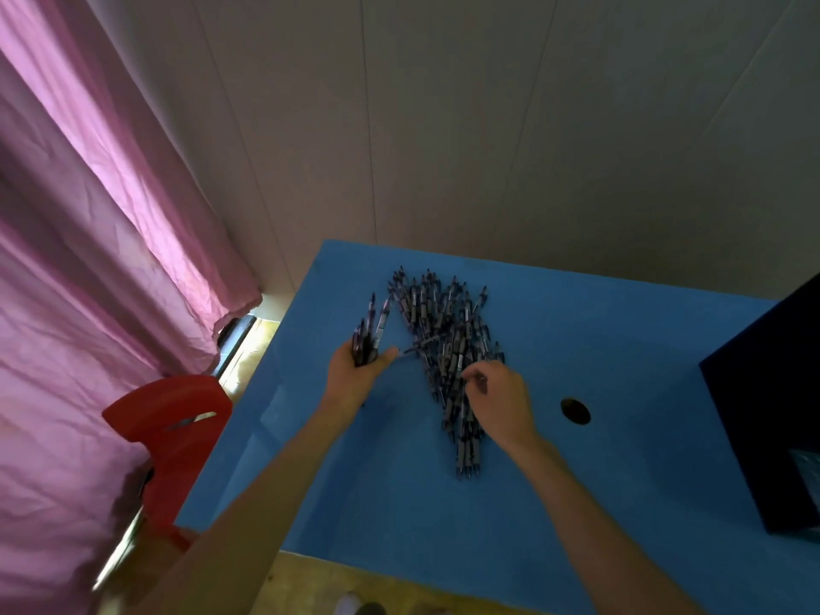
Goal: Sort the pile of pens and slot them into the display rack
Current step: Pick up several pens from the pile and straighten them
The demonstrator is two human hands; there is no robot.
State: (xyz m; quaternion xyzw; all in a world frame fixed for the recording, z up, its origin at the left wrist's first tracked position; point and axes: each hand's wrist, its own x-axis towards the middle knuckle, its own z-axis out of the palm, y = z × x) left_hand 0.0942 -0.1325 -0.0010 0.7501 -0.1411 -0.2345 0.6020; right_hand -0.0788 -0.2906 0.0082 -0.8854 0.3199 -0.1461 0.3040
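The left hand (361, 370) is gripping a gathered bundle of pens (368, 337) upright to keep them aligned, while the right hand (497, 399) is pinching at the pile of pens (448, 348) on the blue table (399, 503), seemingly picking another

This looks like a plain, makeshift workroom rather than a shop or an office. The walls (488, 126) are bare pale panels with visible seams. A wrinkled pink curtain (88, 215) hangs along one side, with daylight showing at its lower edge. The bench (621, 459) is a flat blue top with a round hole (575, 411) cut through it (the kind made for cables). A red plastic chair (173, 419) stands beside it on a yellowish floor (399, 588).
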